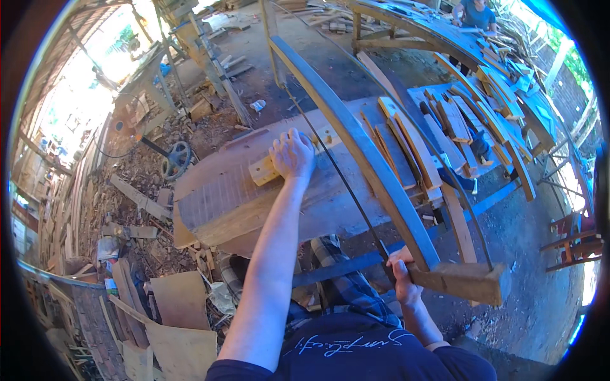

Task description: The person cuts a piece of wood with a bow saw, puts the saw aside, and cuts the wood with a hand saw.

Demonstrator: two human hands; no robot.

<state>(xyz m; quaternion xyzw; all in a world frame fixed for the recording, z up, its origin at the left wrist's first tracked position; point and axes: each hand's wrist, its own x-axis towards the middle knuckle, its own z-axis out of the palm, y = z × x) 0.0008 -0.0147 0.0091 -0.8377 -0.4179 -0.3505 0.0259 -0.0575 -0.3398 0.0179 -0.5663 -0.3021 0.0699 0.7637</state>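
Note:
My left hand (293, 154) is closed over a short yellowish wooden block (264, 172) with holes in it, pressing it down on the worn workbench (219, 213). The block's other end shows to the right of my fingers. My right hand (405, 276) grips the near end of a large wooden frame saw (362, 143), by the end piece where the blade is fixed. The saw slants from lower right to the top middle. Its thin dark blade (340, 182) crosses the block just right of my left hand; whether it is cutting into the wood I cannot tell.
Cut wooden pieces (454, 120) lie stacked on the bench's right side and a blue-topped table beyond. Another person (476, 16) is at the far right. A spoked handwheel (176, 160) stands left of the bench. Boards (181, 301) and scraps cover the ground at left.

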